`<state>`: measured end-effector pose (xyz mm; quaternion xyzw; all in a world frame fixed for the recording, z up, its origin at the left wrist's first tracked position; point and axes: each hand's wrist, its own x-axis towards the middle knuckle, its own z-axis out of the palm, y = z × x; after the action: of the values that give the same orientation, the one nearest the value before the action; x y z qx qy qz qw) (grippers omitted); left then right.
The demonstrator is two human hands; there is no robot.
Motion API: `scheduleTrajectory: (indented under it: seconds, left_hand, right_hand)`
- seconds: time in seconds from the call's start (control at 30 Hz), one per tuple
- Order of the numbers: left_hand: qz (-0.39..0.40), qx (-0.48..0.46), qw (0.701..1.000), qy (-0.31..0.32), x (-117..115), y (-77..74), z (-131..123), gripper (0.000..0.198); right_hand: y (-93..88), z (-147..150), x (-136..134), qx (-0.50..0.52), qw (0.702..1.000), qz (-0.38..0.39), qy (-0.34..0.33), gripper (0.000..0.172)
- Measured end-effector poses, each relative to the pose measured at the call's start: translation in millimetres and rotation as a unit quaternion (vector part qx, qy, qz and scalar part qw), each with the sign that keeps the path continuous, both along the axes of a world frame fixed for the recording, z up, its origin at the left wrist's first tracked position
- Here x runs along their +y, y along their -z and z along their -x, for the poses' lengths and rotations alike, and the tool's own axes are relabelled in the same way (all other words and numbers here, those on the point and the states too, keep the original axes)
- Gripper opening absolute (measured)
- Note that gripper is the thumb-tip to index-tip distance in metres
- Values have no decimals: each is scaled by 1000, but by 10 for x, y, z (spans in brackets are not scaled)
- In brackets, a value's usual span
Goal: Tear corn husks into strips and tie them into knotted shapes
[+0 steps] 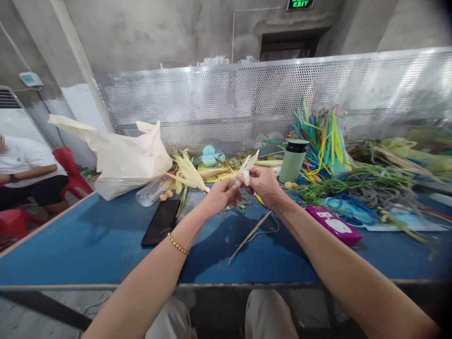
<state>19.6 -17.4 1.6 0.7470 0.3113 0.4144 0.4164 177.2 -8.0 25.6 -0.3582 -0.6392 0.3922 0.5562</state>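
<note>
Both my hands meet above the middle of the blue table (116,254). My left hand (223,192) is closed, its fingers pinching the lower part of a pale corn husk strip (248,162). Close beside it, my right hand (263,185) grips the same husk, which loops near my fingertips and points upward. Below my hands, a thin stem-like strip (247,240) lies on the table. Behind and left of my left hand rests a pale yellow corn husk (190,172). My fingers partly hide how the held husk is folded.
On the left are a white plastic bag (132,157), a clear bottle (150,192) and a black phone (160,223). On the right stand a green tumbler (294,162), colourful strips (328,141), a purple packet (334,225) and grey cord (379,195). A seated person (30,165) is at far left.
</note>
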Motion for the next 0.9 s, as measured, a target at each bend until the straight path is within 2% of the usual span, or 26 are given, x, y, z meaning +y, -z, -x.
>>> scheduleTrajectory:
  seconds: [0.1,0.23,0.47,0.6,0.73,0.9]
  left_hand:
    - [-28,36,999,-5,46,48,-12,30]
    - [-78,95,991,-55,79,93,-14,34]
    - [-155,151,966,-145,29,27,12,34]
    - [-144,162,968,-128,48,63,-7,33]
    - [-118,128,979,-102,89,105,-29,29]
    - [-106,73,990,-56,70,48,-22,25]
  right_hand:
    - [-1,4,-3,-2,1000,6,3,30]
    - [-1,4,-3,-14,1000,6,9,29]
    - [-24,-21,-11,-15,999,4,39,27]
    - [-17,4,-21,-13,1000,7,27,29]
    - [1,26,-36,2,1000,12,4,33]
    - [19,17,-49,7,999,24,-27,39]
